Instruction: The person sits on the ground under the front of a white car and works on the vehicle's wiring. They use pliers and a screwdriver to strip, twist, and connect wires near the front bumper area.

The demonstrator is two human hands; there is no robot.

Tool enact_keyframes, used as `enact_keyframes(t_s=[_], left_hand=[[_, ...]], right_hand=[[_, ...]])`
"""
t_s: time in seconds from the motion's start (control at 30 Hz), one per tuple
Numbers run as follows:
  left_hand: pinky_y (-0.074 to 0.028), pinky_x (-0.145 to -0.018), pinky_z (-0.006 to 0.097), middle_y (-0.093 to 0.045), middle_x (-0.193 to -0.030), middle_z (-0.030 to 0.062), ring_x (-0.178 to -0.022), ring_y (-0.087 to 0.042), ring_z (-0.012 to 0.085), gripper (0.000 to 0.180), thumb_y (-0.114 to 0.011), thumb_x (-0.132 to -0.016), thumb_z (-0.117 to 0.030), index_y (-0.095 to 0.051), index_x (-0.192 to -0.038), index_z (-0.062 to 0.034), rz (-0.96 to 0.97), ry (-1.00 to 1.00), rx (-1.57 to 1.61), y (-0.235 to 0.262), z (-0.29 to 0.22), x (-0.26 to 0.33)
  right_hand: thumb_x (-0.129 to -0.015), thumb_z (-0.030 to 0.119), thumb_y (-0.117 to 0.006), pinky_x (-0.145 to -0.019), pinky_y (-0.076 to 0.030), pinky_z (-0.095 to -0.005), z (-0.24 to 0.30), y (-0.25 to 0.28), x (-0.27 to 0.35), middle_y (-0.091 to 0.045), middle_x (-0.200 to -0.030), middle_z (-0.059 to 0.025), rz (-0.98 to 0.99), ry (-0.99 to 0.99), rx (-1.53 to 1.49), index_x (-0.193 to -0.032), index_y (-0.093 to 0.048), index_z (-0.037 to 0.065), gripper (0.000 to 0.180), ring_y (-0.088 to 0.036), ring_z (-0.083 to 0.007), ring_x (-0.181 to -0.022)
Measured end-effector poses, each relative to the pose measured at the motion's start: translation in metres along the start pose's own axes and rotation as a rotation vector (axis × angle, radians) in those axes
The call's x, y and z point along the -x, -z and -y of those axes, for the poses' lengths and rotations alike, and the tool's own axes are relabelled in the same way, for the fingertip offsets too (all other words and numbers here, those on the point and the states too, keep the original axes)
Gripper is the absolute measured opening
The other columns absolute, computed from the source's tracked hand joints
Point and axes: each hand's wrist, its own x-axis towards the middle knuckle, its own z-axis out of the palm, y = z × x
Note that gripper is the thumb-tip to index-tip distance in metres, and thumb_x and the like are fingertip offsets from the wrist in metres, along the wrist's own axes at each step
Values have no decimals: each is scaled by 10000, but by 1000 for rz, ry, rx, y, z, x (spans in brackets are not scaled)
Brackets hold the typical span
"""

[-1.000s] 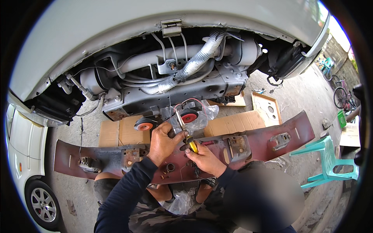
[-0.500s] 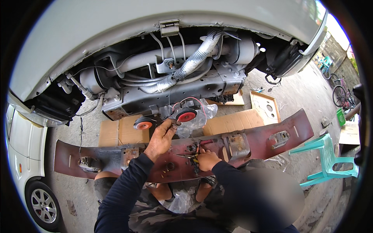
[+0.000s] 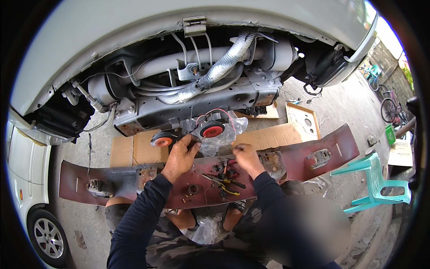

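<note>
My left hand (image 3: 181, 154) pinches a bracket or wiring at the near side of a pair of disc-shaped car horns. One horn, the red one (image 3: 212, 130), has a black rim; the orange one (image 3: 161, 140) sits to its left. A thin red wire (image 3: 224, 110) loops above them. Over the maroon bumper panel (image 3: 291, 172), my right hand (image 3: 247, 158) is closed, and whatever its fingers hold is too small to make out. Just below it, pliers (image 3: 233, 183) with yellow-and-black handles lie on the panel among small dark tools.
Across my knees rests the panel, with a metal ring (image 3: 193, 189) and small brass-coloured bits on it. Ahead, a vehicle's exposed metal crossmember (image 3: 197, 110) carries a silver corrugated hose (image 3: 226, 62). Cardboard (image 3: 268, 136) lies on the ground. A turquoise plastic chair (image 3: 378, 184) stands right.
My right hand has left the pliers and moved up and slightly right, toward the panel's far edge. The left hand keeps hold of the horns, nearly in place.
</note>
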Motion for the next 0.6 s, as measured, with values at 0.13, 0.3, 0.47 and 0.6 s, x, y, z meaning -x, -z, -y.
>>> enact_keyframes(t_s=[0.13, 0.3, 0.47, 0.6], left_hand=[[-532, -813, 341, -714, -938, 159, -866, -657, 204, 215, -666, -1004, -144, -666, -1102, 48, 6, -47, -51, 0, -2, 1], [-516, -788, 292, -696, -893, 61, -848, -581, 110, 179, -675, -1009, -125, -684, -1089, 35, -9, -23, -13, -5, -4, 0], [-517, -795, 305, -707, -911, 69, -853, -597, 117, 165, -673, -1009, -107, -697, -1082, 39, -56, -100, 29, -8, -5, -1], [-520, -813, 311, -712, -918, 67, -861, -613, 122, 149, -677, -1003, -87, -715, -1078, 37, -70, -247, 28, -10, -12, -2]], right_hand=[[-1005, 247, -613, -599, -479, -341, 19, 11, 0, -702, -902, -38, 80, -346, -968, -1058, -681, 36, 229, -673, -166, -734], [-1034, 156, -624, -575, -476, -271, 53, 2, 1, -714, -906, -55, 20, -217, -719, -1050, -676, 21, 146, -662, -122, -702], [-1055, 186, -609, -604, -493, -292, 71, 2, -16, -695, -788, -64, -87, 183, -300, -1045, -694, -7, 212, -624, -117, -663], [-1052, 168, -606, -645, -485, -314, 71, -11, -7, -656, -765, -91, -141, 362, -122, -1079, -705, -18, 212, -581, -149, -672]])
